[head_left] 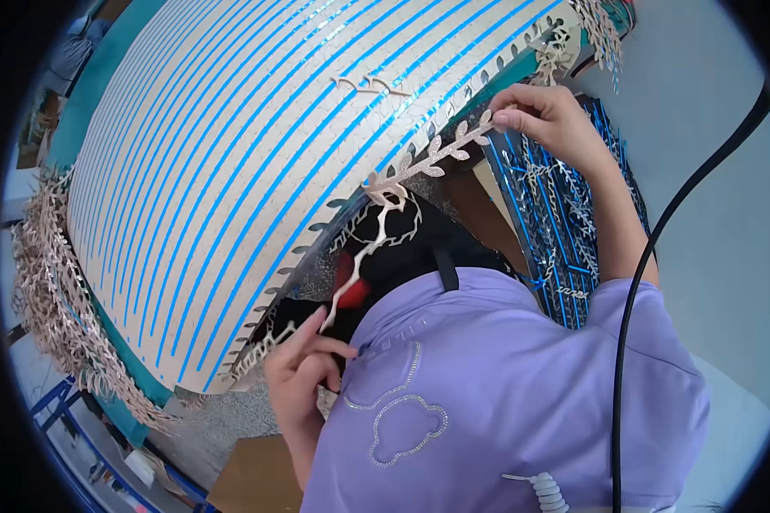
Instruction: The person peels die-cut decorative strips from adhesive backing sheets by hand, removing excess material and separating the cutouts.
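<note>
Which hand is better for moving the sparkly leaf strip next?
Probably the right hand: it pinches one end of the glittery leaf strip. The left hand sits lower in view, near the cream branch strip's bottom end.

- Glittery on leafy strip (pixel 436 160), at right fingers (pixel 506 120)
- Smooth cloth in lilac shirt (pixel 505 359), beside left fingers (pixel 298 337)
- Glossy on striped sheet (pixel 231 150), beyond both
</note>
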The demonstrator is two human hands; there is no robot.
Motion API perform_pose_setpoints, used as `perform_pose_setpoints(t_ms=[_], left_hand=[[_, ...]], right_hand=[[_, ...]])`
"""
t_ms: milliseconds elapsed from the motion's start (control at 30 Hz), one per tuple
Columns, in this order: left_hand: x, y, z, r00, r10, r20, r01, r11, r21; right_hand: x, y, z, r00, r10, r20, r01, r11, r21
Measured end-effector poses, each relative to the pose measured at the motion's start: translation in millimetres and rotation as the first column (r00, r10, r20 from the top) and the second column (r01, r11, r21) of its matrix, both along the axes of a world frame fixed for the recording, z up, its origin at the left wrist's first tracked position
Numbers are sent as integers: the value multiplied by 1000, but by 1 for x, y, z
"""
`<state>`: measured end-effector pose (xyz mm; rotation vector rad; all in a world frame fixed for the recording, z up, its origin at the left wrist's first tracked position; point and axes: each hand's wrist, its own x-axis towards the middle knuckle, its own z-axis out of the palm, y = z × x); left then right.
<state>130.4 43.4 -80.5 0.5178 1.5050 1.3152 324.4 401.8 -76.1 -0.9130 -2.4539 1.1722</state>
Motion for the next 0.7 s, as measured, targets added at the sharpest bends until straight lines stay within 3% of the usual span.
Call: perform_pose_setpoints(t_ms=[33,67,133,167,233,300,367,400,500,533,600,667,700], left_hand=[[2,3,8,1000,2,3,-2,1000,-6],[5,14,14,989,109,-101,-89,978,189],[11,40,25,903,360,-233,-173,803,570],[14,51,30,903,361,-232,-172,800,575],[21,74,35,653,168,-739,33,968,249],[26,99,4,490,27,-871,129,986,103],[35,120,-10,609,-70,-790,13,997,-78],[34,124,-16,608,-70,-791,13,997,-78],[32,128,-30,365,-267,-892,76,963,-257],[32,129,-35,364,-261,-894,70,965,-254],[35,126,-43,353,-100,-930,72,994,-80],[36,126,-42,341,-18,-940,72,997,7],[38,126,-37,317,-58,-947,75,997,-36]], right_hand=[[1,-2,-2,999,28,18,-28,1000,-6],[2,-2,-4,998,57,34,-57,998,-6],[4,-6,-6,995,87,50,-87,996,-2],[7,-8,-8,995,91,48,-92,996,17],[15,-14,-10,994,95,46,-97,994,49],[22,-24,-11,993,115,40,-117,993,36],[26,-31,-12,986,163,28,-163,986,12],[26,-32,-12,986,163,27,-163,986,13],[25,-38,-9,953,189,238,-179,982,-62],[22,-40,-11,952,193,237,-185,981,-58],[14,-52,-20,989,90,121,-122,947,298],[0,-66,-23,998,55,43,-69,885,461],[-10,-76,-21,978,164,-127,-127,958,258]])
